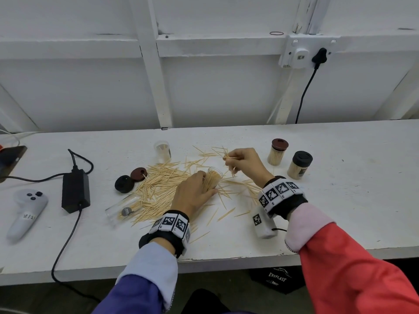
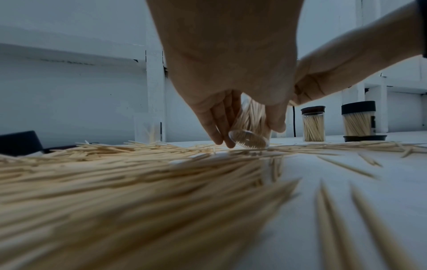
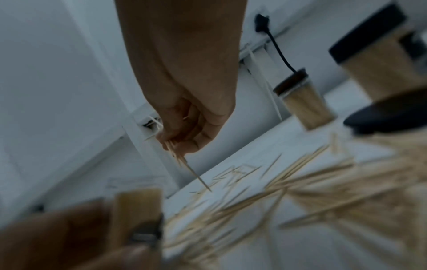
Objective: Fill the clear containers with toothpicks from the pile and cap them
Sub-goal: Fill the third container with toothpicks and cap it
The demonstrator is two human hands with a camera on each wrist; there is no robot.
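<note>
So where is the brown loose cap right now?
Head view, left of the toothpick pile: the brown cap lies on the table beside the black cap.

Both forearms reach forward over the counter (image 1: pixel 340 200), banded at the wrists, the left hand (image 1: pixel 192 193) low with fingers and thumb curled round a tilted clear container (image 1: pixel 212 181), the right hand (image 1: pixel 244 164) raised just beyond it, fingertips pinching a few toothpicks (image 1: pixel 230 157).

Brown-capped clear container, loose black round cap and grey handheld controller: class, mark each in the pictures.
Brown-capped clear container (image 1: pixel 276 155): head view, toothpick-filled wall.
Loose black round cap (image 1: pixel 123 184): head view, top face.
Grey handheld controller (image 1: pixel 23 214): head view, handle.
</note>
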